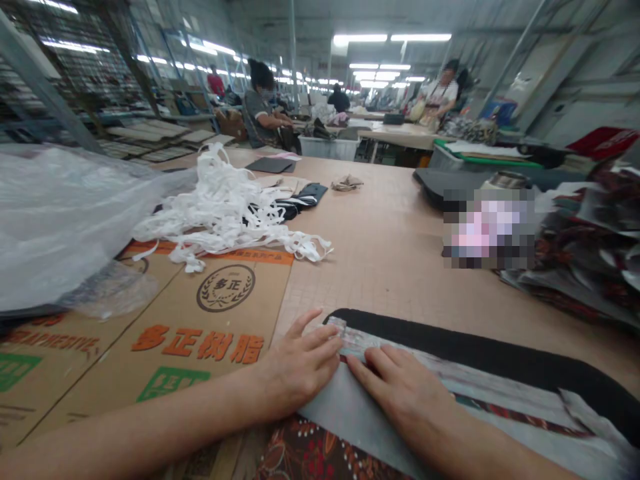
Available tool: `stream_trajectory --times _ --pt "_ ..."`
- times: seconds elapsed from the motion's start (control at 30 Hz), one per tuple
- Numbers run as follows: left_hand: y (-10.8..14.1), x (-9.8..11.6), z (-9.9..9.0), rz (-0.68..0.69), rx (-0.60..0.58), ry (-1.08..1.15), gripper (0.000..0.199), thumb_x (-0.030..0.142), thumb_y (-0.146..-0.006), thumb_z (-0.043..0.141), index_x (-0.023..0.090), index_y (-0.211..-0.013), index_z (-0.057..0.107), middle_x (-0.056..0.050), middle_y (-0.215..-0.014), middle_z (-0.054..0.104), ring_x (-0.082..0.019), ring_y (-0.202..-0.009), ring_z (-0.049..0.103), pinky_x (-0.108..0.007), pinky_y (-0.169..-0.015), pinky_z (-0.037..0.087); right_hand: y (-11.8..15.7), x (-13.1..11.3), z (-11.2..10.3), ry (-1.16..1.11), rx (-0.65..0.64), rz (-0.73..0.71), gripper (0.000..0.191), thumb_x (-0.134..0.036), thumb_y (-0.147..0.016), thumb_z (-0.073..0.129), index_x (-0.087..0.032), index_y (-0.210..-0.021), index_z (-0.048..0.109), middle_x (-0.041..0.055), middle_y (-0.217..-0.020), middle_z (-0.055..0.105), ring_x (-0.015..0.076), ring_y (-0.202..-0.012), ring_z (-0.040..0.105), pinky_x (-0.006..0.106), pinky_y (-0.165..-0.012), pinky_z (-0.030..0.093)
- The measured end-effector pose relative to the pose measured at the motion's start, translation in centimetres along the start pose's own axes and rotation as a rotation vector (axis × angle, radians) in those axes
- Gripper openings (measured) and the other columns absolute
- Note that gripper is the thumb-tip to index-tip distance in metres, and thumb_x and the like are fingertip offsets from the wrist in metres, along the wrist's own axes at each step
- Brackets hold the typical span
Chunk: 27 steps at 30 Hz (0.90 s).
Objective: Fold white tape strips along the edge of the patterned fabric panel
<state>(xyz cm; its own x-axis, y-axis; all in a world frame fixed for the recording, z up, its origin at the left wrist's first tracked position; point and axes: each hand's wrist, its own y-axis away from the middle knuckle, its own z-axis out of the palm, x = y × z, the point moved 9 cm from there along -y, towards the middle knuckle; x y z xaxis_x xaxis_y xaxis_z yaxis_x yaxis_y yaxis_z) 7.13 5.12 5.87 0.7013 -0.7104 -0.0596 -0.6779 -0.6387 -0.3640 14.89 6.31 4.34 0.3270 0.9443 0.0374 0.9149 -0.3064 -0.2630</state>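
A grey-backed piece of cloth (345,417) with a dark floral side (305,450) lies in front of me. It rests partly over a black rounded board (450,350). My left hand (307,363) is at the cloth's upper left corner, its fingers apart and the fingertips touching the edge. Just right of it, my right hand (400,380) presses on the folded upper edge, thumb stretched out and fingers slightly bent. Along that edge runs a narrow patterned strip (525,417). The undersides of both hands are hidden.
Flattened cardboard (280,287) covers the table's left side. On it lie a heap of white tape (220,200) and clear plastic sheeting (75,220). A patterned cloth pile (590,247) and a blurred-out object (487,227) stand right. Farther back, people (265,110) work at other tables.
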Motion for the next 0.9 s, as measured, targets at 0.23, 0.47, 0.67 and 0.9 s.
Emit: stream_trajectory --times 0.23,0.47,0.67,0.9 --pt "2.0 -2.0 0.1 -0.158 0.037 0.120 0.019 0.015 -0.088 0.045 0.018 -0.101 0.058 -0.007 -0.099 0.056 -0.021 -0.096 0.046 -0.046 -0.095 0.030 -1.6 0.3 2.4 -0.108 -0.029 0.036 0.029 -0.010 -0.084 0.044 -0.013 -0.112 0.052 0.0078 -0.090 0.055 0.0197 -0.079 0.047 0.035 -0.070 0.044" --pt "1.6 -2.4 0.4 -0.242 0.051 0.203 0.020 0.016 -0.090 0.041 0.016 -0.088 0.061 -0.004 -0.086 0.056 -0.018 -0.082 0.047 -0.036 -0.081 0.036 -2.1 -0.2 2.1 -0.065 -0.028 -0.062 0.033 -0.012 -0.084 0.044 -0.010 -0.116 0.051 0.0091 -0.091 0.056 0.0203 -0.077 0.047 0.036 -0.067 0.043" --pt "1.2 -2.0 1.2 -0.236 -0.053 0.126 0.019 0.017 -0.090 0.043 0.019 -0.103 0.057 -0.004 -0.087 0.055 -0.019 -0.083 0.047 -0.037 -0.082 0.036 -2.1 -1.2 0.8 0.027 -0.092 -0.124 0.035 -0.010 -0.081 0.040 -0.008 -0.114 0.052 0.0119 -0.096 0.059 0.0215 -0.078 0.050 0.036 -0.067 0.045" --pt "1.3 -1.4 1.6 -0.164 -0.092 0.058 0.022 0.014 -0.091 0.039 0.015 -0.108 0.053 -0.007 -0.090 0.055 -0.021 -0.085 0.046 -0.042 -0.086 0.034 6.8 1.4 -2.3 0.084 0.010 -0.094 0.044 -0.008 -0.080 0.033 -0.009 -0.120 0.050 0.0131 -0.102 0.063 0.0240 -0.089 0.056 0.037 -0.073 0.048"
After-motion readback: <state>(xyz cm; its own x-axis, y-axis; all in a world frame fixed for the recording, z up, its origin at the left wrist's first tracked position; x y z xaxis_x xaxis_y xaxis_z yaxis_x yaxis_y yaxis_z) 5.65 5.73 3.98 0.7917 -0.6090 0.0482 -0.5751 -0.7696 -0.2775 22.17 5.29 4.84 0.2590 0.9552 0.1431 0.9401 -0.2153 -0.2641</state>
